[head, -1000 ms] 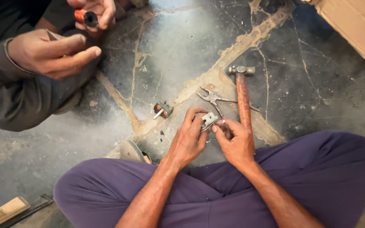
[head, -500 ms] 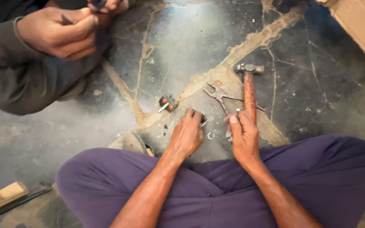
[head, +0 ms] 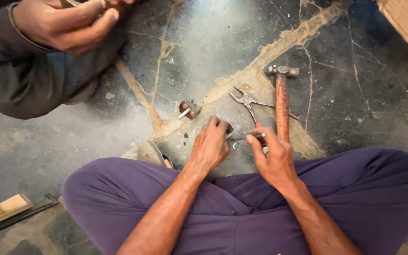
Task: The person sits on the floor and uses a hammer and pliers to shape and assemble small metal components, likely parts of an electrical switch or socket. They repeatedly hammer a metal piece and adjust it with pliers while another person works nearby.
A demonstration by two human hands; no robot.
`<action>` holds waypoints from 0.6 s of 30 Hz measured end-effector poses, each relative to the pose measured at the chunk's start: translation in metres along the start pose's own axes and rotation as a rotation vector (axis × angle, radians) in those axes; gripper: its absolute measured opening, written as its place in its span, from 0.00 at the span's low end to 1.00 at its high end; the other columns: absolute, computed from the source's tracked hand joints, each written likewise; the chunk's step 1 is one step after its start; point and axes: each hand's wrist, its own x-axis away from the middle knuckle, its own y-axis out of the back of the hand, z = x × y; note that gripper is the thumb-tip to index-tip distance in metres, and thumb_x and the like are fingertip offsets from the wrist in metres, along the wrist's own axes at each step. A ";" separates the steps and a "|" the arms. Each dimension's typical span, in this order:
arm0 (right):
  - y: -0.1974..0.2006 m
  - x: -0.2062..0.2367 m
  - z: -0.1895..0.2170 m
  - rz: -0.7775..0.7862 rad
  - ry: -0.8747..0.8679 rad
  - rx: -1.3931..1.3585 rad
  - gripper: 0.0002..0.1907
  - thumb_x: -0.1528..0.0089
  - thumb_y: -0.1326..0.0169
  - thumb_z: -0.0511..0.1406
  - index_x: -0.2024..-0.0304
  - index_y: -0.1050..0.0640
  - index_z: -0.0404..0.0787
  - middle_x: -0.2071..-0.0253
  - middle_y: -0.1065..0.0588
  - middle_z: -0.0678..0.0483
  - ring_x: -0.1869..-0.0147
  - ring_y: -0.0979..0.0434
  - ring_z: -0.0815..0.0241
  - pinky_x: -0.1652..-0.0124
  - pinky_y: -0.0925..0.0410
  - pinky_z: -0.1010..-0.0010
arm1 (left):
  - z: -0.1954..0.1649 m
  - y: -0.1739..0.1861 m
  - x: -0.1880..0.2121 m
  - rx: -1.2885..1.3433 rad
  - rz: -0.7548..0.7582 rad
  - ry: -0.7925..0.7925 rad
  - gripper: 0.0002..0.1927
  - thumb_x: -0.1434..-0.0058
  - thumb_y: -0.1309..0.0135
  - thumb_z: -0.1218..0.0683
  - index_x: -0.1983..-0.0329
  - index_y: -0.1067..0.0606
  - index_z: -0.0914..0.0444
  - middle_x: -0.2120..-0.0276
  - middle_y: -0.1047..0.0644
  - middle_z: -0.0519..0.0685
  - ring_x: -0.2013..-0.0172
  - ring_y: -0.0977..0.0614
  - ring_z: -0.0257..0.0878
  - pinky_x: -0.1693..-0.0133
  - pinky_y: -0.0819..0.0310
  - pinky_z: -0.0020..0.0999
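Seated on the cracked floor [head: 204, 61], left hand [head: 209, 146] pins a small metal part [head: 229, 130]; right hand [head: 272, 158] pinches a thin tool [head: 249, 137], apparently about to work it, needing steady aim.

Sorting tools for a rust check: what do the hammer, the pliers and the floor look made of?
Hammer: grey, dull head, likely steel; reddish-brown handle, perhaps rusted metal or wood, unclear. Pliers: bare grey metal, worn, probably steel. Floor: dark polished stone or concrete, glossy in the light, with sandy cracks filled with paler mortar.

Small metal part [head: 229, 131] mostly under fingers [head: 212, 123]
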 end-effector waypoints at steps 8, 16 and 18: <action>-0.008 0.001 -0.010 -0.044 0.084 0.018 0.06 0.34 0.41 0.32 0.57 0.22 0.35 0.68 0.20 0.49 0.67 0.16 0.58 0.62 0.25 0.68 | -0.001 0.000 0.000 0.016 0.008 -0.007 0.17 0.50 0.45 0.64 0.54 0.25 0.66 0.53 0.28 0.61 0.52 0.23 0.61 0.53 0.26 0.52; -0.012 0.000 -0.009 -0.039 0.093 0.064 0.06 0.34 0.40 0.33 0.59 0.22 0.36 0.70 0.19 0.50 0.67 0.15 0.59 0.64 0.26 0.70 | 0.001 -0.002 0.001 0.012 -0.007 -0.007 0.16 0.47 0.47 0.66 0.54 0.25 0.66 0.53 0.28 0.61 0.53 0.23 0.62 0.53 0.26 0.53; -0.012 0.000 -0.008 -0.050 0.127 0.054 0.06 0.33 0.40 0.33 0.58 0.22 0.37 0.70 0.19 0.51 0.67 0.15 0.60 0.61 0.25 0.69 | 0.001 -0.001 0.001 0.020 -0.014 -0.025 0.16 0.48 0.47 0.65 0.55 0.25 0.66 0.53 0.28 0.61 0.53 0.23 0.61 0.53 0.26 0.52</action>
